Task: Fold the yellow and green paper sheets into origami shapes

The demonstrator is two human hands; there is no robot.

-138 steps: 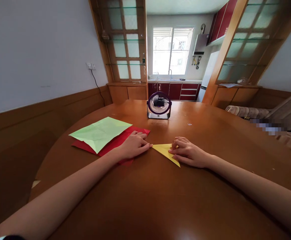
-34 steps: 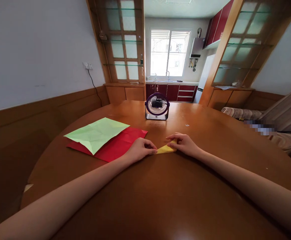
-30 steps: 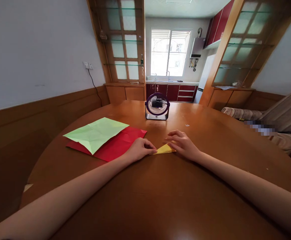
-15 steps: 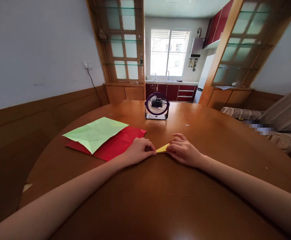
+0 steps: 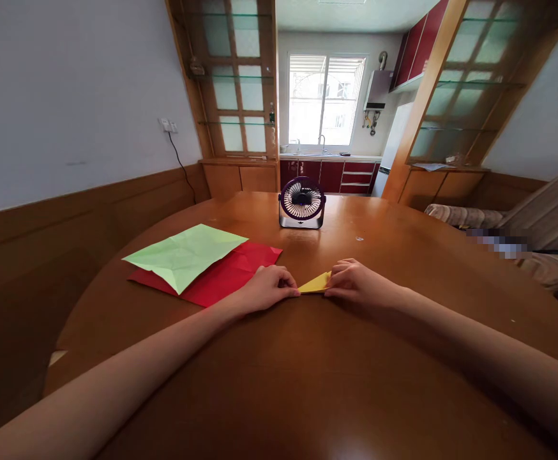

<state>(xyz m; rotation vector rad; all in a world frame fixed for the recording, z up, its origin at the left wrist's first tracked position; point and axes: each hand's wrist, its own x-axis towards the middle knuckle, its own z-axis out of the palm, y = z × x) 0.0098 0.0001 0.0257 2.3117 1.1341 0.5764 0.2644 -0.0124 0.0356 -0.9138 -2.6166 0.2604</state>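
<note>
Between my two hands is a small folded piece of yellow paper (image 5: 314, 283), narrow at its left tip and wider at the right. My left hand (image 5: 273, 287) pinches the pointed left tip between thumb and fingers. At the wider right end, my right hand (image 5: 350, 280) has its fingers closed on the paper and covers part of it. Left of my left hand, a creased red sheet of paper (image 5: 221, 281) lies on the table, with a creased light green sheet (image 5: 188, 252) overlapping it.
A small dark purple fan (image 5: 302, 201) stands toward the far side of the round wooden table (image 5: 279, 390). A small whitish scrap (image 5: 359, 239) lies to the right of the fan. Beyond the table's right edge is a striped seat (image 5: 465, 215).
My right hand has shifted slightly to the right along the yellow paper, so more of the paper shows. My left hand keeps its pinch on the tip.
</note>
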